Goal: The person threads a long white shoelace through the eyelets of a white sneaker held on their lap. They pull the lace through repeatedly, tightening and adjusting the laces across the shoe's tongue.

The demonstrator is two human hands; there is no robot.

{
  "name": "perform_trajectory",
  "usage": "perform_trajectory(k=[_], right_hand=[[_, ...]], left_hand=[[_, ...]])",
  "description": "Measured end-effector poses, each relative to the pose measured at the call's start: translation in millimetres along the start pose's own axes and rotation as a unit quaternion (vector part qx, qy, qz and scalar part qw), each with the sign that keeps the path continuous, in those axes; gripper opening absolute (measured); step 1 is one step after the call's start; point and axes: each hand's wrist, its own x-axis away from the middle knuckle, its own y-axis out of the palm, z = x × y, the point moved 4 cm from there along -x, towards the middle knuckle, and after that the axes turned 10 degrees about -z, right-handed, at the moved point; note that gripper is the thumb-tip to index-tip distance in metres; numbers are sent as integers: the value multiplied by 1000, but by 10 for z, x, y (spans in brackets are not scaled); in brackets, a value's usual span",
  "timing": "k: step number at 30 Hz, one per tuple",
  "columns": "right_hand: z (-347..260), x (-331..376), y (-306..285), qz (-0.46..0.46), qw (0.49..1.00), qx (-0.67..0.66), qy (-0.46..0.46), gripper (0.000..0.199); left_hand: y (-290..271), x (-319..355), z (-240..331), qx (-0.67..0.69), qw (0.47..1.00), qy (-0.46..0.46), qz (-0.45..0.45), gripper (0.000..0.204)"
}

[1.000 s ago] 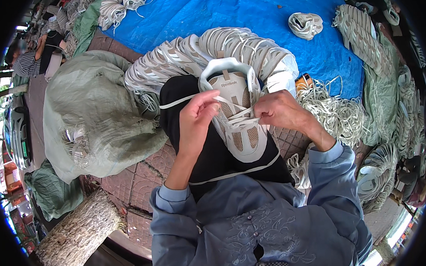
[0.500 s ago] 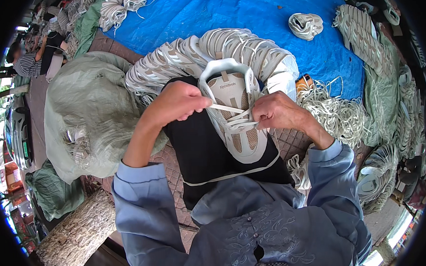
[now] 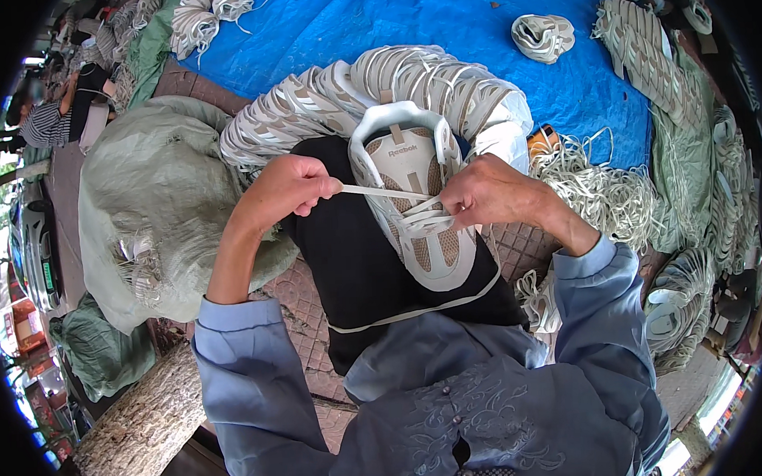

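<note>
A white and beige shoe upper lies on a black cloth across my lap. My left hand is closed on a flat white lace and holds it taut to the left of the upper. My right hand pinches the lace at the upper's right eyelets. Both forearms wear blue-grey sleeves.
A curved row of stacked white uppers lies beyond the lap on a blue tarp. A grey-green sack sits at left, a loose lace pile at right, a stump lower left. A person sits far left.
My left hand has pulled the lace outward to the left, drawing it tight across the upper. My right hand has stayed at the eyelets.
</note>
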Motion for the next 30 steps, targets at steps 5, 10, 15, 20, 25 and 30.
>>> perform_trajectory(k=[5,10,15,20,25,30], right_hand=[[-27,69,-33,69,996,-27,-45,15],[64,65,31,124,990,-59,-24,14],[85,42,74,146,982,-115,-32,12],[285,43,147,184,974,-135,13,8],[884,313,489,184,840,-475,186,30],[941,129,576,296,701,-638,117,65]], left_hand=[[65,41,58,-43,999,8,28,16],[2,109,27,-80,997,-9,-2,16],[-97,267,-54,-37,999,-37,-15,16],[-328,474,-279,-40,995,-83,42,16],[-403,673,-311,-145,975,-105,131,11],[-309,591,-533,218,962,45,158,8]])
